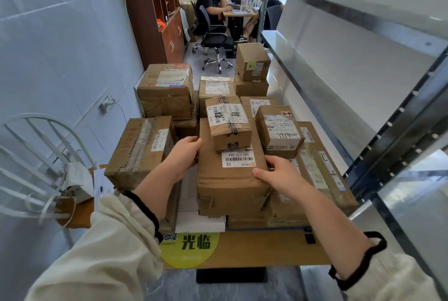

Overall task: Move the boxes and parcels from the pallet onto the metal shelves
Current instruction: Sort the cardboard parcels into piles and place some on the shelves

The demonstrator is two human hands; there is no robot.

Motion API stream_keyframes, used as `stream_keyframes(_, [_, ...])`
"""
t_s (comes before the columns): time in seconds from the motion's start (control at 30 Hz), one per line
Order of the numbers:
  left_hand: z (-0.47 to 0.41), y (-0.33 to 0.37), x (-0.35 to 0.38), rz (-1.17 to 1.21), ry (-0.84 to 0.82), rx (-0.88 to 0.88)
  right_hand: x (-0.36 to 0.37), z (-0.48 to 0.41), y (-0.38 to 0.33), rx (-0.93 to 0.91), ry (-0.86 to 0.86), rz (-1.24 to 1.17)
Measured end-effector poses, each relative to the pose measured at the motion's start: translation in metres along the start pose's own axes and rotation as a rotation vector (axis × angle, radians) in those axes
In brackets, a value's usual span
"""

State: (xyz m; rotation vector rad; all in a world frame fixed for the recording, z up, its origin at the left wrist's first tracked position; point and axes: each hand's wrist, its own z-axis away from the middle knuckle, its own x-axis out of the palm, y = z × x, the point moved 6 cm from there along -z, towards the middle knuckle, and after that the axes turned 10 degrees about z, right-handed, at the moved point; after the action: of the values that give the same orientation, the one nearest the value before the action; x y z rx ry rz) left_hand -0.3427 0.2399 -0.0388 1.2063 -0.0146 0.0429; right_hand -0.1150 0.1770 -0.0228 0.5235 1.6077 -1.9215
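Observation:
A long brown cardboard box (228,184) with a white barcode label lies at the front of a stack of parcels. My left hand (181,155) grips its left side. My right hand (278,172) holds its right edge, thumb on top. A smaller taped box (229,123) rests on the far end of the long box. Another small box (278,131) marked "2-4" stands just to the right. Several more brown boxes fill the pallet behind. The metal shelves (339,82) run along the right side.
A large flat carton (254,247) with a yellow sticker lies under the stack at the front. A white metal chair (41,167) stands at the left. Two people sit at a desk (240,13) at the far end, beside a wooden cabinet (155,10).

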Motion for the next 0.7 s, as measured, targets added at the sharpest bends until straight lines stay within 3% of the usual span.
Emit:
stream_keyframes(0.27, [0.018,-0.025,0.003,-0.024,-0.114,-0.098,0.0,0.0,0.002,0.002,0.005,0.019])
stream_keyframes(0.7, [0.001,0.006,0.014,-0.042,-0.005,0.0,-0.021,-0.009,0.001,0.035,0.101,0.041])
